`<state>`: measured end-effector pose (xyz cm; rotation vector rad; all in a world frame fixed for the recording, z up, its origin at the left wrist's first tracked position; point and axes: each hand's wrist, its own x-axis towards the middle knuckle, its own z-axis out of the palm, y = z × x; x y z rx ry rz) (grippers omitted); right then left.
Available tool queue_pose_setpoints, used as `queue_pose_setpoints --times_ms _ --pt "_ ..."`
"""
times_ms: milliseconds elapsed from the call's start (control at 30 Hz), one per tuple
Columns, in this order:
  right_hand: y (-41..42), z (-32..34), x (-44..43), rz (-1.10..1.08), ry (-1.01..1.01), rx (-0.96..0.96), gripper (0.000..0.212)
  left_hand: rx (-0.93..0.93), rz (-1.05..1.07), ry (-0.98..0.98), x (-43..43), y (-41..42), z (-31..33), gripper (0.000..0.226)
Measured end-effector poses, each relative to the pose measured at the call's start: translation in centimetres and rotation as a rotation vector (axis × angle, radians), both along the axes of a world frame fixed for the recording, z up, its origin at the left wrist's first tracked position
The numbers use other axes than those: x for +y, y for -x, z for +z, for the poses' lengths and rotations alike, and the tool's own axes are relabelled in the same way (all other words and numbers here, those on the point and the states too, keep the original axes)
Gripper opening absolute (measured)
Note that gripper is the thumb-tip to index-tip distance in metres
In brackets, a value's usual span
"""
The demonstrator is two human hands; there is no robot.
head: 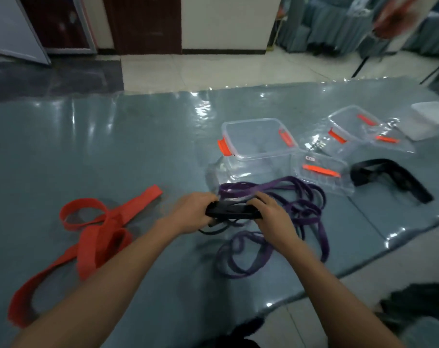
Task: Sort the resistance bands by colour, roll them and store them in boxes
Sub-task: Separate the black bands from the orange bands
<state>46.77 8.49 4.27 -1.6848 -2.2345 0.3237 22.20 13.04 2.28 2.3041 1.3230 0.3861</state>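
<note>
Both hands hold a black band (232,211) bunched between them over the table's middle. My left hand (192,215) grips its left end and my right hand (272,214) grips its right end; a thin black loop hangs below. Tangled purple bands (306,209) lie under and to the right of my hands. Wide red bands (97,229) sprawl at the left. Another black band (391,177) lies at the right. An open clear box (257,144) with orange clips stands behind the purple bands.
A clear lid with an orange clip (321,172) lies beside the open box, and a second clear box (351,129) sits behind it. A white container (429,119) is at the far right. The table (87,151) has a glossy grey-blue cover; its right edge runs diagonally.
</note>
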Motion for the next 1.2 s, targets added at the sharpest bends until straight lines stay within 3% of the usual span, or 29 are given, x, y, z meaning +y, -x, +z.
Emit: queue_pose_setpoints --times_ms 200,467,600,667,967,1200 --pt "-10.7 -0.5 -4.4 -0.214 0.008 0.062 0.035 0.053 -0.183 -0.036 0.1 -11.8 1.0 0.030" --pt "-31.2 -1.0 -9.3 -0.475 -0.044 0.172 0.032 0.052 -0.377 -0.125 0.1 -34.5 1.7 0.025" --pt "-40.6 -1.7 -12.1 -0.545 -0.009 0.169 0.034 0.050 -0.461 -0.098 -1.4 -44.8 1.7 0.037" --pt "-44.3 -2.0 -13.2 -0.564 -0.007 0.152 0.036 0.068 -0.485 -0.067 -2.1 -48.8 1.5 0.032" --pt "-55.2 -4.0 -14.4 -0.653 -0.001 0.144 0.042 0.101 -0.550 -0.031 -1.8 -60.8 0.3 0.034" --pt "-61.7 -4.9 -9.7 -0.621 0.052 0.093 0.042 0.049 -0.526 0.013 2.7 -66.8 -1.5 0.032"
